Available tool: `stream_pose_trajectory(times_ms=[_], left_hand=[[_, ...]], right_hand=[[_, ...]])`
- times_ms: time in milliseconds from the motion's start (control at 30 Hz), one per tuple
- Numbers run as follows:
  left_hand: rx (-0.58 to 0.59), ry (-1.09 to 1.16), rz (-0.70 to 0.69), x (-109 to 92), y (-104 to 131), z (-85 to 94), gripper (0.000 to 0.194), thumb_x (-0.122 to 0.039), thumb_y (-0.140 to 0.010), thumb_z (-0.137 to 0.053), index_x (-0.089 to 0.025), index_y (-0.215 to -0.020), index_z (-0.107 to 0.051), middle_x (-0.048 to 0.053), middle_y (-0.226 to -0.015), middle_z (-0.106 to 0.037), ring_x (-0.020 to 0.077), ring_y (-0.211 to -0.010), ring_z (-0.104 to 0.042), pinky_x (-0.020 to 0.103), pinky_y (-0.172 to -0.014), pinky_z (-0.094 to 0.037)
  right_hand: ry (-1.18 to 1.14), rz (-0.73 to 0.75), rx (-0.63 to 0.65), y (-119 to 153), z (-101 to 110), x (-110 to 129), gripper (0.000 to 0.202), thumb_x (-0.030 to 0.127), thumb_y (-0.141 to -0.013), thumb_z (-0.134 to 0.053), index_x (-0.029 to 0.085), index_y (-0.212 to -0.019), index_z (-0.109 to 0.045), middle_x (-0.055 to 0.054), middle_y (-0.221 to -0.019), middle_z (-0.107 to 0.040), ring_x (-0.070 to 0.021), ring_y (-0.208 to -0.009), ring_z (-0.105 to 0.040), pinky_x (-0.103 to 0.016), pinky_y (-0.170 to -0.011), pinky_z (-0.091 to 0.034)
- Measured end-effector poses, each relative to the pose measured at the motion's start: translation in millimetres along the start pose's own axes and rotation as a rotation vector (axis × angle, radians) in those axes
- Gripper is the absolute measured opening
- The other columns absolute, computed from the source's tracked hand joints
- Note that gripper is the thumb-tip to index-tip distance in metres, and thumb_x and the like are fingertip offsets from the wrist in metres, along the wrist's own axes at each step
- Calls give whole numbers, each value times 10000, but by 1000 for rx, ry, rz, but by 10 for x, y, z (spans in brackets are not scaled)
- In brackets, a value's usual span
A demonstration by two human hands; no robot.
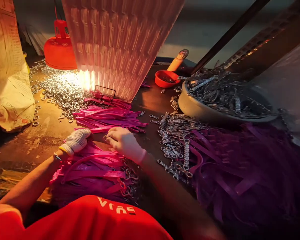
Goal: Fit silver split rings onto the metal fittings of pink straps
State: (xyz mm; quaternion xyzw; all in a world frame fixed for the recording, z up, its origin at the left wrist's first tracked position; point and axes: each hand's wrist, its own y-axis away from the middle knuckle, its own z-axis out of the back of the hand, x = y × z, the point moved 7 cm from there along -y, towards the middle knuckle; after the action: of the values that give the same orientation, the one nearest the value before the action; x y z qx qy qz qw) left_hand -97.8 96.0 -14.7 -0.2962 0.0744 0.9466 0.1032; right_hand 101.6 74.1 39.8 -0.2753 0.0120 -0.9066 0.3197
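My left hand [78, 140], in a white dotted work glove, is closed at the upper left of a heap of finished-looking pink straps [97, 158]. It appears to grip one pink strap, though the fingertips are largely hidden. Across from it, my right hand [125, 143], in a thin pale glove, pinches a small metal piece [105, 137] between thumb and finger; its exact shape is too small to tell. Just beyond both hands lies a bundle of pink straps [110, 116]. Metal rings [126, 175] show at the right ends of the nearer straps.
A red lamp [60, 51] lights a pile of metal rings [65, 90]. Clear ribbed plastic [120, 43] hangs ahead. Right are a small red bowl [162, 81], metal links [172, 136], a large basin [197, 106] of metal parts and purple straps [230, 166]. A paper sack [11, 76] stands left.
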Motion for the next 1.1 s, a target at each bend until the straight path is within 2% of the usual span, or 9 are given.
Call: stream_pose_trajectory(times_ms=[133,233,333,433,633,733,867,1000,1100], left_hand=[[-133,238,-14,-109,304,75,241,-225,-830,-568,-164,-967,-757,100,-947,-744,214,-857,-654,306,-804,-490],[-68,682,181,-109,531,16,265,-282,-810,-635,-134,-1006,-736,84,-827,-727,124,-560,-552,222,-510,-419],[84,1063,356,-163,687,-150,377,-365,-773,-737,-109,-1048,-709,12,-597,-618,57,-375,-328,190,-358,-219],[138,1303,393,-216,670,-251,429,-404,-739,-797,-109,-1033,-697,-63,-468,-460,40,-357,-258,162,-346,-163],[-95,1758,462,-67,497,-215,117,-176,-843,-674,-119,-942,-646,-89,-525,-383,15,-357,-235,112,-332,-171],[-50,1845,516,-83,565,-130,142,-106,-924,-514,-119,-846,-633,-77,-486,-340,25,-342,-210,112,-319,-158],[-45,1804,391,-239,756,159,149,-113,-926,-535,-108,-928,-684,-61,-479,-382,31,-356,-204,113,-313,-173],[-147,1585,148,-504,960,377,163,-213,-857,-672,-143,-1004,-684,20,-711,-658,17,-337,-280,149,-298,-233],[-90,1416,75,-727,1061,267,227,-312,-878,-664,-151,-1037,-676,9,-711,-659,27,-319,-303,169,-288,-246]], right_hand=[[238,66,218,-549,-455,-123,273,348,-976,-588,137,-1031,-752,-120,-1237,-664,-246,-1135,-556,-348,-903,-399],[358,1,289,-623,-653,-179,287,353,-963,-591,118,-1009,-748,-145,-1173,-659,-264,-1057,-557,-373,-848,-395],[386,17,189,-544,-576,-61,245,320,-961,-588,128,-925,-736,-138,-1104,-655,-262,-1013,-540,-381,-831,-379],[383,117,96,-378,-360,216,198,278,-951,-597,139,-875,-716,-130,-1048,-657,-259,-980,-524,-392,-828,-366],[403,266,189,133,-124,756,189,274,-929,-625,159,-791,-683,-107,-957,-649,-234,-878,-528,-382,-762,-356],[439,227,212,343,-142,842,169,275,-912,-642,159,-796,-679,-108,-931,-641,-231,-849,-529,-374,-742,-364],[294,168,224,508,-192,916,146,248,-893,-663,185,-761,-672,-76,-914,-650,-211,-823,-559,-346,-730,-407],[-32,92,-48,529,85,971,120,225,-941,-597,231,-953,-716,-90,-1175,-657,-223,-1024,-618,-341,-832,-489],[-174,59,-223,526,292,976,235,221,-978,-534,269,-1156,-680,-74,-1131,-701,-211,-1006,-654,-331,-847,-516]])
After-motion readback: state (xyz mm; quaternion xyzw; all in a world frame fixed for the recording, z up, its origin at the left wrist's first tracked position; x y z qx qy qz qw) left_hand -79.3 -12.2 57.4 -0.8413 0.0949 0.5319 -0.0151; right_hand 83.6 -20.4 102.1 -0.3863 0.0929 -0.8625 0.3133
